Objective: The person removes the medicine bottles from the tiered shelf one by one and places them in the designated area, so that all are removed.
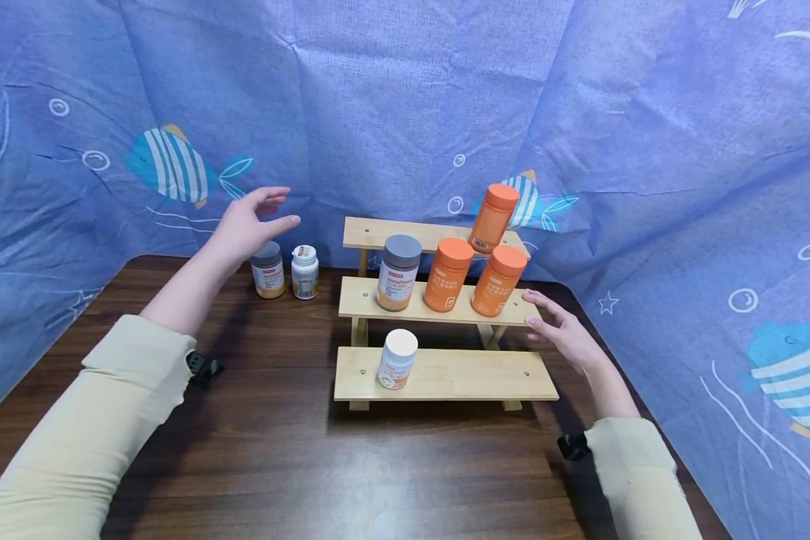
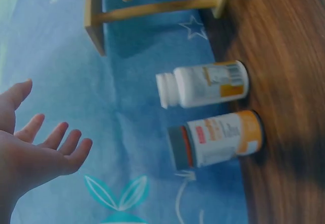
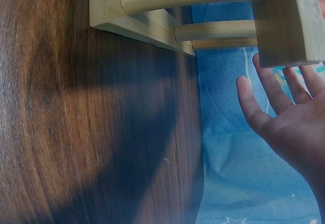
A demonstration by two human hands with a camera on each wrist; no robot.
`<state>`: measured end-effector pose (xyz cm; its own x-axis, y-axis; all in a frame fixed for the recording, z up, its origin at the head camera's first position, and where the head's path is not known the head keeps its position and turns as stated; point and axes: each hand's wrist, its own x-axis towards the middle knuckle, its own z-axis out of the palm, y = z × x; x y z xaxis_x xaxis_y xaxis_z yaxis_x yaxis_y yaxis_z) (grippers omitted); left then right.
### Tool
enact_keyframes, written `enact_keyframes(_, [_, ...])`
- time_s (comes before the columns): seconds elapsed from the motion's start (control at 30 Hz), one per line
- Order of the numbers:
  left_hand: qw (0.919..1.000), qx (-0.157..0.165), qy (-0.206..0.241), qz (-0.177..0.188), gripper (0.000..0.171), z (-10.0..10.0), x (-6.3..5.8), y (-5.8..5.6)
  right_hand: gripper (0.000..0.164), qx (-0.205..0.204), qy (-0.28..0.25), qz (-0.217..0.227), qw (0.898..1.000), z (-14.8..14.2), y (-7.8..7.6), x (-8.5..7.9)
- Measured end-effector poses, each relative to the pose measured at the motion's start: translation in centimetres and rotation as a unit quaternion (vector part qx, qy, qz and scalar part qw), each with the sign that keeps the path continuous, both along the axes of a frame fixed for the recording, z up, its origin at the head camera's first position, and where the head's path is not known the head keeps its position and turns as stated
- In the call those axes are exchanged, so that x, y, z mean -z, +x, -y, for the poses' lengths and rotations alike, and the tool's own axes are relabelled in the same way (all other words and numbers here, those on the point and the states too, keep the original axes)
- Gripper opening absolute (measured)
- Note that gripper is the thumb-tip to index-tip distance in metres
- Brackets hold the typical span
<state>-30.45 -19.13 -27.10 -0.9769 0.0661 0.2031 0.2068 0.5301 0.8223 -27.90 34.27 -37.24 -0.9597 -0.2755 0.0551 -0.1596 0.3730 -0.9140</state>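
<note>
Head view: left hand (image 1: 246, 227) and right hand (image 1: 565, 334) spread, empty; bumping the rack (image 1: 472, 373) might topple its jars (image 1: 448, 276).

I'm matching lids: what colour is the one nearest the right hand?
Orange lid, clearest in the head view.

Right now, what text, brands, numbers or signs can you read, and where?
"Power", start unclear: middle-shelf grey-lidded bottle.
"G"-like mark: left orange bottle, right orange bottle beside it.
Too small or blurred: their other print; labels on top orange bottle, lower white bottle, white table bottle, grey-lidded table bottle.
</note>
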Motion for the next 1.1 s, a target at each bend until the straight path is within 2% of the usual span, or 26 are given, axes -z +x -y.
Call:
enact_keyframes(0.2, [0.9999, 0.007, 0.004, -0.006, 0.067, -1.1, -1.3, 0.6, 0.057, -0.004, 0.000, -0.001, 1.000, -0.1, -0.1, 0.1])
enact_keyframes(0.63, [0.9985, 0.042, 0.032, -0.010, 0.064, -3.3, -3.8, 1.2, 0.058, -0.001, 0.020, -0.010, 1.000, -0.2, 0.0, 0.2])
enact_keyframes(0.97, [0.9988, 0.037, 0.029, -0.016, 0.062, -5.4, -5.9, 1.6, 0.059, -0.002, 0.025, -0.010, 1.000, -0.2, 0.0, 0.1])
enact_keyframes(1.1, [0.9984, 0.046, 0.026, -0.020, 0.062, -6.3, -6.7, 1.7, 0.059, -0.002, 0.024, -0.008, 1.000, -0.2, 0.1, 0.0])
